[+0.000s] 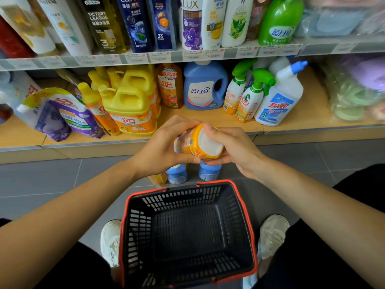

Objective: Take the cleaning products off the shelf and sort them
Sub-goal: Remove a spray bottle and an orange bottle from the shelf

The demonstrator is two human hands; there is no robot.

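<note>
Both my hands hold one orange-labelled bottle [198, 143] tipped on its side, its white base facing me, above the floor in front of the low shelf. My left hand [164, 147] grips its left side with curled fingers. My right hand [233, 149] wraps its right side, thumb over the top. Under my hands, two blue bottles [177, 174] [209, 173] and an orange one [159, 179] stand on the grey floor. The low shelf [208, 119] carries yellow detergent jugs [129, 105], a blue laundry jug [205, 88], green-trigger spray bottles [250, 97] and a white angled-neck cleaner [279, 99].
A black shopping basket with a red rim [187, 234] sits on the floor between my white shoes [110, 240], with nothing inside. Purple refill pouches [62, 115] lean at the shelf's left. Shampoo bottles [191, 21] fill the upper shelf. Bagged sponges [354, 94] lie at the right.
</note>
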